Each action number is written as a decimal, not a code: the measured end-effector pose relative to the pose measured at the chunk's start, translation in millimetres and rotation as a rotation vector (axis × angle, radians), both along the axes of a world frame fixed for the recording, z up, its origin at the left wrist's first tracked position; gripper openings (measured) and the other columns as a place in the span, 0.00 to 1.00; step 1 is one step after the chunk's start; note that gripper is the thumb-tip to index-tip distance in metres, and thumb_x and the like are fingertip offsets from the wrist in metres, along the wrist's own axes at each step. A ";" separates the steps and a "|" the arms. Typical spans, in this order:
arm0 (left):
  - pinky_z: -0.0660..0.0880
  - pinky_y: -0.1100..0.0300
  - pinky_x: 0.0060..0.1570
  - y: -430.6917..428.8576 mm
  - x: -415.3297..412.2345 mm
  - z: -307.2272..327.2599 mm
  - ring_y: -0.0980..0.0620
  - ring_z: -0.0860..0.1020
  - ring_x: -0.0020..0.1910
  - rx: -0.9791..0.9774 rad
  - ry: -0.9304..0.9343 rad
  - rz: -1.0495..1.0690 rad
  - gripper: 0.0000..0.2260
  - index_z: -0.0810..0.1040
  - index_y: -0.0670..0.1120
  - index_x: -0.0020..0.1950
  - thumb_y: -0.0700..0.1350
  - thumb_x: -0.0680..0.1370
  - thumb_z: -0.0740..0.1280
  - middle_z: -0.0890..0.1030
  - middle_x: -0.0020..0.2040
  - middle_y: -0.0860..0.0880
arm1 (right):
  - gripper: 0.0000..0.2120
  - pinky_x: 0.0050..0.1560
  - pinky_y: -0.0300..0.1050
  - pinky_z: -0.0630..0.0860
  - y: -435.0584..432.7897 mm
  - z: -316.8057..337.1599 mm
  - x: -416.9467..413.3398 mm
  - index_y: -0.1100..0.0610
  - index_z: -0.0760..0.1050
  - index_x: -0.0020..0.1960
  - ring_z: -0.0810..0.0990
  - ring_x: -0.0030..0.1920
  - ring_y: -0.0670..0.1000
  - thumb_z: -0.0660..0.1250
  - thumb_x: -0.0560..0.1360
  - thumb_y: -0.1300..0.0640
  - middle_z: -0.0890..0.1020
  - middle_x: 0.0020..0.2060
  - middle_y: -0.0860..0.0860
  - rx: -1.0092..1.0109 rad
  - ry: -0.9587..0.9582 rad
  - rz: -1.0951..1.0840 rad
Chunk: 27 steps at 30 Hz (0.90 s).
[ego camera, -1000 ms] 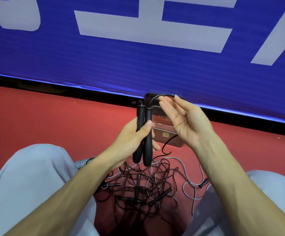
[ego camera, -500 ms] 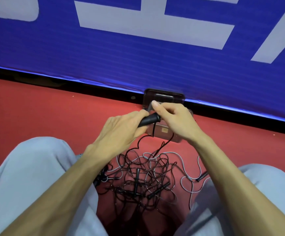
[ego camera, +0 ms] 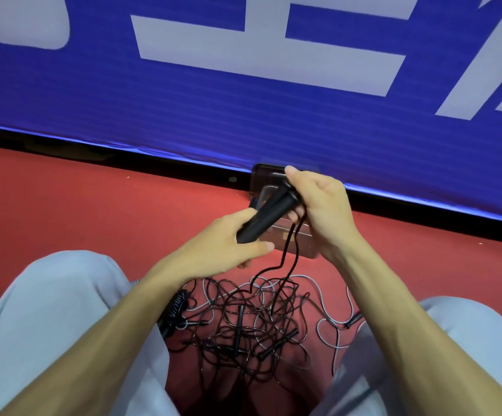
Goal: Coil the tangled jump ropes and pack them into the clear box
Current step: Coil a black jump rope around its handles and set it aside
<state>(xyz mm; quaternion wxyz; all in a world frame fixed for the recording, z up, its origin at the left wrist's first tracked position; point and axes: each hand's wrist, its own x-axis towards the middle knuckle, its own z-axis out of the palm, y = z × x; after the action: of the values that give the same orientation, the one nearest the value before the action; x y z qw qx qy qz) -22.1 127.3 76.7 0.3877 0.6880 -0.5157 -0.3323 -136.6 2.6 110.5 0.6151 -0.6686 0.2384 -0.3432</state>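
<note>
Your left hand (ego camera: 222, 240) grips the lower end of two black handles (ego camera: 269, 213) held side by side; your right hand (ego camera: 320, 210) curls round their upper end. Handles tilted, top toward the right. Black cord (ego camera: 287, 256) drops from the right hand into the tangle of ropes (ego camera: 243, 322) on the red floor (ego camera: 93, 205) between your grey trouser legs (ego camera: 48, 310). A pale rope (ego camera: 324, 324) lies on the tangle's right side. Clear box (ego camera: 302, 238) sits behind the hands, partly hidden, against the blue banner (ego camera: 243, 121).
</note>
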 end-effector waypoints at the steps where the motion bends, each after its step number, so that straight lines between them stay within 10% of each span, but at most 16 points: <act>1: 0.80 0.49 0.40 -0.6 0.2 -0.3 0.48 0.80 0.35 0.003 0.094 0.000 0.11 0.76 0.46 0.58 0.47 0.77 0.71 0.79 0.40 0.43 | 0.22 0.24 0.37 0.64 -1.3 1.0 -1.0 0.57 0.69 0.28 0.65 0.21 0.47 0.63 0.80 0.58 0.65 0.19 0.49 0.051 -0.032 -0.014; 13: 0.61 0.65 0.22 -9.3 -15.9 -6.2 0.55 0.62 0.22 -0.169 -0.161 0.466 0.11 0.70 0.47 0.35 0.44 0.73 0.70 0.66 0.24 0.54 | 0.28 0.29 0.35 0.69 -3.8 0.3 -5.0 0.61 0.69 0.30 0.72 0.24 0.49 0.56 0.81 0.43 0.71 0.20 0.51 -0.127 0.094 -0.095; 17: 0.57 0.63 0.22 -10.6 -12.5 2.2 0.55 0.59 0.21 -0.227 0.228 0.536 0.13 0.70 0.50 0.33 0.47 0.75 0.70 0.65 0.25 0.55 | 0.27 0.33 0.45 0.74 -7.6 -6.2 -4.8 0.59 0.72 0.37 0.76 0.27 0.52 0.53 0.79 0.37 0.77 0.25 0.53 -0.241 0.262 0.163; 23: 0.52 0.69 0.20 -5.5 0.4 13.7 0.56 0.57 0.18 -0.266 0.885 0.629 0.10 0.68 0.46 0.38 0.42 0.77 0.64 0.63 0.25 0.50 | 0.10 0.47 0.46 0.76 -11.2 -31.7 -0.6 0.55 0.73 0.41 0.81 0.35 0.43 0.63 0.80 0.54 0.82 0.32 0.47 -0.541 0.599 0.390; 27: 0.52 0.67 0.20 -4.4 2.4 12.9 0.55 0.58 0.19 -0.273 0.962 0.683 0.07 0.67 0.46 0.38 0.39 0.76 0.62 0.65 0.27 0.50 | 0.10 0.55 0.52 0.76 -6.5 -34.3 3.2 0.54 0.72 0.43 0.83 0.43 0.50 0.58 0.82 0.57 0.82 0.31 0.46 -0.483 0.650 0.527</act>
<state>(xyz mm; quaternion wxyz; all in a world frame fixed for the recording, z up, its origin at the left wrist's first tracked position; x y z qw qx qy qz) -19.6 122.9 89.6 0.7469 0.5313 -0.0708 -0.3936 -133.4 -3.9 76.2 0.4020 -0.9026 0.1542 0.0056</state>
